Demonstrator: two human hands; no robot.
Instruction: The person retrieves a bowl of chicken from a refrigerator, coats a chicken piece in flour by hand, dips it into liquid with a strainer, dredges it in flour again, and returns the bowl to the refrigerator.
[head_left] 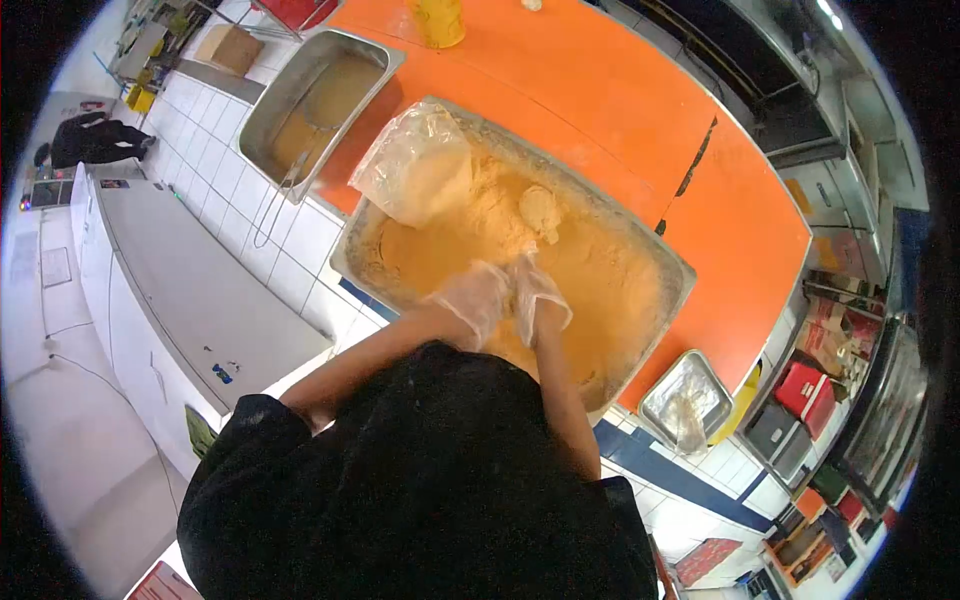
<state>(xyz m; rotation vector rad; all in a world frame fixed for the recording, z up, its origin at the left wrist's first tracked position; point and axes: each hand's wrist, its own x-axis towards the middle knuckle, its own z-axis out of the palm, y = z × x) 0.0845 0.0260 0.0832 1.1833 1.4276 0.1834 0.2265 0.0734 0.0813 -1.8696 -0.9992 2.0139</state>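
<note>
A large metal tray (pixel 683 290) on the orange table holds an orange-yellow powder (pixel 610 290). Over the powder, near the middle of the tray, are my left hand (pixel 478 298) and my right hand (pixel 535 290), side by side and both in clear plastic gloves. Glove and motion blur hide the fingers, and anything between them cannot be made out. A powder-coated lump (pixel 541 212) lies just beyond my right hand. At the tray's upper left corner rests a clear plastic bag (pixel 415 165) with powder-coloured contents.
Left of the tray stands a deep metal pan (pixel 335 95) with murky liquid and a wire-handled tool. A yellow container (pixel 437 22) is at the table's far side. A small metal tray (pixel 686 400) sits at right. A white freezer (pixel 200 280) and another person (pixel 95 138) are at left.
</note>
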